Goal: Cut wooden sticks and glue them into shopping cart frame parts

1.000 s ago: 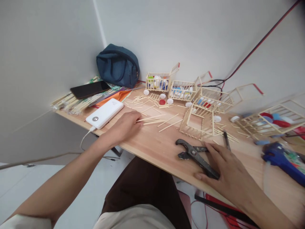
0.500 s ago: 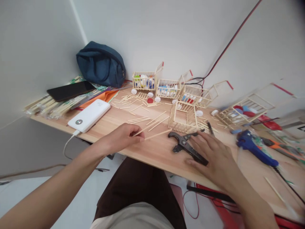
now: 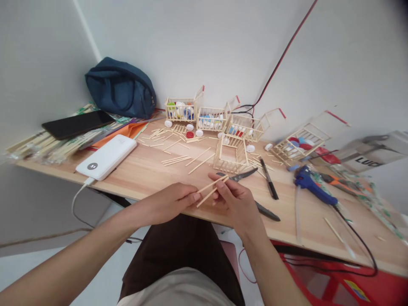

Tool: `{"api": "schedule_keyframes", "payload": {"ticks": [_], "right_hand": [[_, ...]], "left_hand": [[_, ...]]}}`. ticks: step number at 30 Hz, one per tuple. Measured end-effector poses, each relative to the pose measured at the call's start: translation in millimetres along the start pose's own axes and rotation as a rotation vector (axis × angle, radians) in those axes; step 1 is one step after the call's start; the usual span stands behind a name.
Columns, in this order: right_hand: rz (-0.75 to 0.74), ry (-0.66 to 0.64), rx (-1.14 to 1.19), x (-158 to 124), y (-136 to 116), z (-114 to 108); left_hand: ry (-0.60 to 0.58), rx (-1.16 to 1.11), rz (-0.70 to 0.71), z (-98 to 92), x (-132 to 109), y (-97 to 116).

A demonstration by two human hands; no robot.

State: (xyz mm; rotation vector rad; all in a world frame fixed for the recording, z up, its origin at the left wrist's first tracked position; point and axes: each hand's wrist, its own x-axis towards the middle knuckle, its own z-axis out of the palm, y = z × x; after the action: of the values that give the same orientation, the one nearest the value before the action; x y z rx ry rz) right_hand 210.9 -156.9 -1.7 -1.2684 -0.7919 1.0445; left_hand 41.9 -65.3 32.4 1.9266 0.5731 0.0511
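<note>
Two thin wooden sticks [image 3: 208,192] are held above the table's front edge. My left hand [image 3: 177,200] pinches the left end of one stick. My right hand [image 3: 236,199] is closed on both sticks near their right ends, where they come together. Behind and under my right hand lies a pair of black-handled cutters [image 3: 267,211], partly hidden by it. Just beyond stands a small open frame of sticks [image 3: 231,155]. Several loose sticks [image 3: 200,163] lie on the wood between that frame and my left hand.
Several miniature stick carts [image 3: 180,109] holding bottle caps line the wall. A black pen [image 3: 269,180] and a blue glue gun [image 3: 314,185] lie to the right. On the left are a white power bank [image 3: 108,156], a phone [image 3: 78,123] and a blue bag [image 3: 121,89].
My right hand has left the cutters, moved left and closed on the sticks. My left hand has turned with them. The view has shifted to the right.
</note>
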Motion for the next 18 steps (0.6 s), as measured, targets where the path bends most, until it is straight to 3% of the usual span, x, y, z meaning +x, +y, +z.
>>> {"api": "schedule_keyframes", "payload": {"ticks": [9, 18], "right_hand": [[-0.015, 0.014, 0.026, -1.5, -2.6, 1.1], [-0.118, 0.056, -0.064, 1.0, -2.9, 2.2]], "left_hand": [[-0.126, -0.275, -0.084, 4.9, -1.9, 3.8], [-0.124, -0.428, -0.158, 9.5, -0.5, 2.7]]}}
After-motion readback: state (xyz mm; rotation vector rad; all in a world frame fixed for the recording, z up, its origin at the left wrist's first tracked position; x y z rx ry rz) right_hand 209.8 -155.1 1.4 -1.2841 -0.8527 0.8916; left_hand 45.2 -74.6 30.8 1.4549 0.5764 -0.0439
